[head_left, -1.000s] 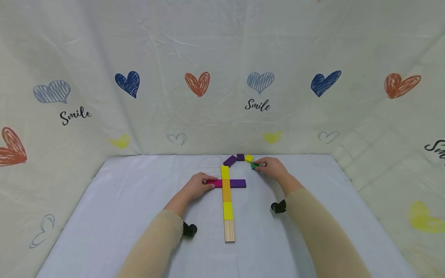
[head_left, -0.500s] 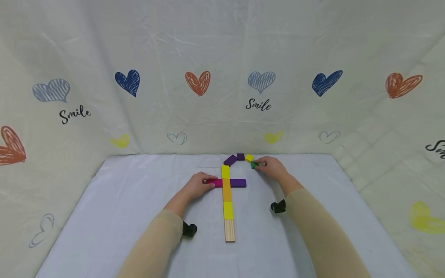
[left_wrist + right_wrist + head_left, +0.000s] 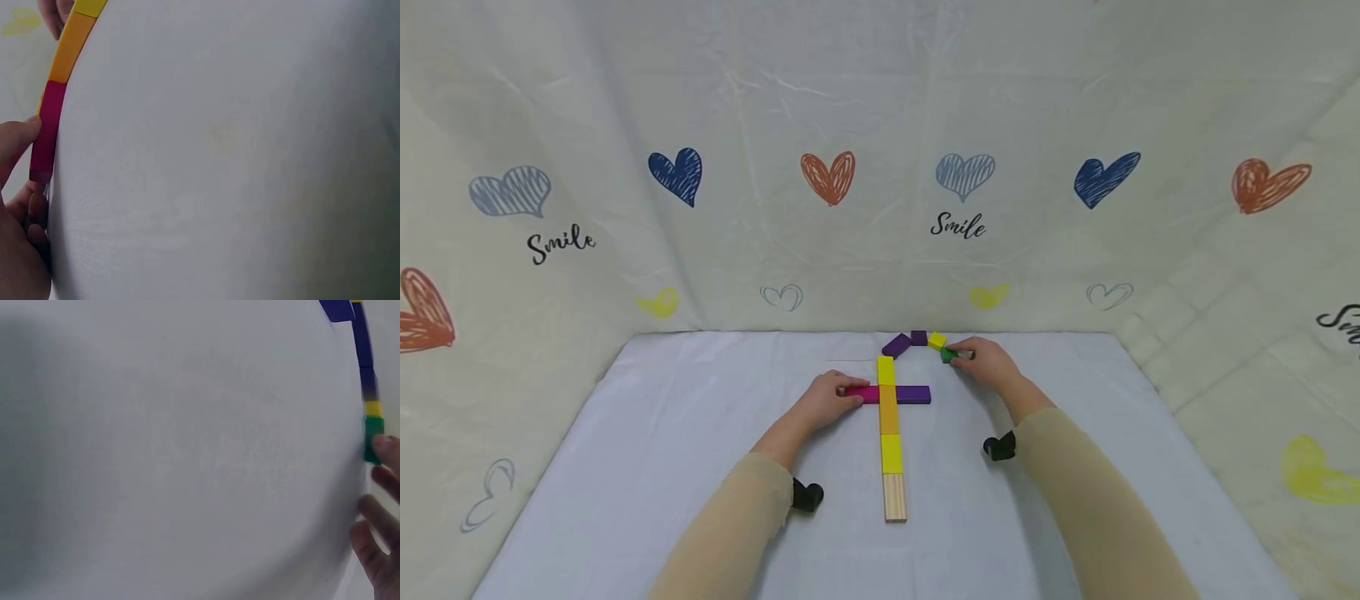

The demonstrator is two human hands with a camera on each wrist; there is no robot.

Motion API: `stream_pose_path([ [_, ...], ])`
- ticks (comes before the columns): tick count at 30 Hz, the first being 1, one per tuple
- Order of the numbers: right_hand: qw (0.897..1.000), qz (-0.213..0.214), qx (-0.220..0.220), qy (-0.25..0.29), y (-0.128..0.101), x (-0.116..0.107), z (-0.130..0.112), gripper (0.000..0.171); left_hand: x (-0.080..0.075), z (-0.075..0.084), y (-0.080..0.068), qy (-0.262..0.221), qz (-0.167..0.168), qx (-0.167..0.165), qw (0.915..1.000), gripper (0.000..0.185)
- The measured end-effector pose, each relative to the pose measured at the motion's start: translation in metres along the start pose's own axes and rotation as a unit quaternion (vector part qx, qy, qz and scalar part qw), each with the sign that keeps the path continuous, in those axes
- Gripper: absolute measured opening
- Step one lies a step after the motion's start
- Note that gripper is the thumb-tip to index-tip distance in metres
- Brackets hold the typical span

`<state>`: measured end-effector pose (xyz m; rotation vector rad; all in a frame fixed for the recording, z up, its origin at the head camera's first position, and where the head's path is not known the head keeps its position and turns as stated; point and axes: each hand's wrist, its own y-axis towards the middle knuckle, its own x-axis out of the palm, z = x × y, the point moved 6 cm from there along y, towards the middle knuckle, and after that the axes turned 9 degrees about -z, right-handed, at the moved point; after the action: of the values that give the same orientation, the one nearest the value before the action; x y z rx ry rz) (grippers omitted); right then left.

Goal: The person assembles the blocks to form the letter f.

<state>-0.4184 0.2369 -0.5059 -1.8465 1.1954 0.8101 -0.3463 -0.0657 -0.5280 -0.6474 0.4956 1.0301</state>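
In the head view my left hand (image 3: 823, 402) holds the outer end of a pink block (image 3: 870, 395) between thumb and fingers. This block meets the left side of an orange block (image 3: 888, 412); a long purple block (image 3: 913, 395) lies opposite. Thumb and forefinger of my right hand (image 3: 988, 362) pinch a green block (image 3: 947, 356) at the lower right end of a small arc. The arc also has a tilted purple block (image 3: 896, 346), a small purple block (image 3: 918, 337) and a yellow block (image 3: 937, 340). In the right wrist view the green block (image 3: 374, 439) adjoins the yellow one.
The upright column also includes an upper yellow block (image 3: 886, 371), a lower yellow block (image 3: 891, 454) and a plain wooden block (image 3: 895, 498) nearest me. All lie on a white tablecloth (image 3: 700, 417). Behind rises a pale curtain (image 3: 880, 258) printed with hearts.
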Motion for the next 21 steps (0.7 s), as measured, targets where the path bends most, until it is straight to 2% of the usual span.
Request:
stream_pose_path([
  [11, 1.000, 0.000, -0.005, -0.001, 0.0013, 0.0008, 0.0014, 0.037, -0.0004, 0.0013, -0.0011, 0.009, 0.010, 0.012, 0.9998, 0.033],
  [21, 1.000, 0.001, -0.005, 0.004, 0.0004, 0.0007, 0.0023, 0.040, -0.0003, 0.0031, -0.0026, 0.006, 0.011, 0.010, 0.9999, 0.035],
])
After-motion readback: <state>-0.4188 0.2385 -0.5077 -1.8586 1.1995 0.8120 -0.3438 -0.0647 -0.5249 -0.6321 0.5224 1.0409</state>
